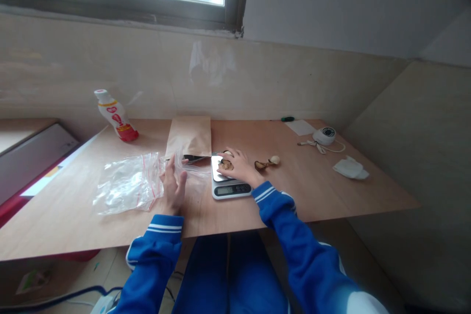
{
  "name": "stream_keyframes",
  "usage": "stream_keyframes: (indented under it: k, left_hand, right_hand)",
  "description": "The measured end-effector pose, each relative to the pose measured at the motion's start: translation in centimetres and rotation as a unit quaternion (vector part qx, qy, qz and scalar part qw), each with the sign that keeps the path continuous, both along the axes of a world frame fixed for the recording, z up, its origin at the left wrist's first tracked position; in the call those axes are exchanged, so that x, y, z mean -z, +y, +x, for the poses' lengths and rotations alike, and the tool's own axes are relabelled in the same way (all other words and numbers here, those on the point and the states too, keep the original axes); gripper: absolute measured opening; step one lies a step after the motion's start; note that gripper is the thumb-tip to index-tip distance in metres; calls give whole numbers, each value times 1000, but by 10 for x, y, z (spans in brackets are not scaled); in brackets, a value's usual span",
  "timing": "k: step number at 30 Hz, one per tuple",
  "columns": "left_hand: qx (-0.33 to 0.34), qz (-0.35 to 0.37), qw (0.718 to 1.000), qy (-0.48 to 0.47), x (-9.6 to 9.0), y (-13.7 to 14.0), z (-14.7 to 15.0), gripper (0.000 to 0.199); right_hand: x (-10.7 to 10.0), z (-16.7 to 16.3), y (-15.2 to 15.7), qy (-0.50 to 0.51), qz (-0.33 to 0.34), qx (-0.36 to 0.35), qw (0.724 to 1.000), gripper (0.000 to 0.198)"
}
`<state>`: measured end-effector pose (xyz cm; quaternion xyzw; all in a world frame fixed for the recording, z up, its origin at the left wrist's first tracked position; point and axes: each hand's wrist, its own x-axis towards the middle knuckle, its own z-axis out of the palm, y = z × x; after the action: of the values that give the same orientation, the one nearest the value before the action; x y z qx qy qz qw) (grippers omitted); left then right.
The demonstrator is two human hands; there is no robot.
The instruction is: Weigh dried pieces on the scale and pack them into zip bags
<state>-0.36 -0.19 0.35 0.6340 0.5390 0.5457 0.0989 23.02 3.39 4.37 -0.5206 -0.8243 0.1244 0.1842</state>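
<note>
A white digital kitchen scale [231,191] lies before me with brown, dried mushroom-like pieces [225,164] on its metal plate. My right hand [239,164] reaches over the plate, its fingers curled round these pieces. Left of the scale, my left hand [172,189] is raised with the thumb apart from the fingers, holding a clear plastic zip bag [196,179] that spreads towards the scale. More clear zip bags with red seal lines [127,184] lie flat by that hand. Two more dried mushroom-like pieces [268,162] rest right of the scale.
A brown paper pouch [189,135] lies behind the scale. A white and red bottle [117,117] stands back left. At the right are a small white camera [324,135] with its cable, a white paper [300,127], a dark green-tipped tool [287,119] and a crumpled white tissue [351,168].
</note>
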Motion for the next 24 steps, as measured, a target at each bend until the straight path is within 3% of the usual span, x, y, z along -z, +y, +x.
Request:
stream_keyframes:
  k: [6, 14, 24]
  left_hand:
    - [36, 3, 999, -16, 1, -3, 0, 57]
    - [96, -1, 995, 19, -5, -10, -2, 66]
    - [112, 22, 993, 19, 2, -5, -4, 73]
  right_hand:
    - [7, 13, -2, 51, 86, 28, 995, 47]
    - [32, 36, 5, 212, 132, 60, 966, 29]
    - [39, 58, -5, 224, 169, 79, 957, 19]
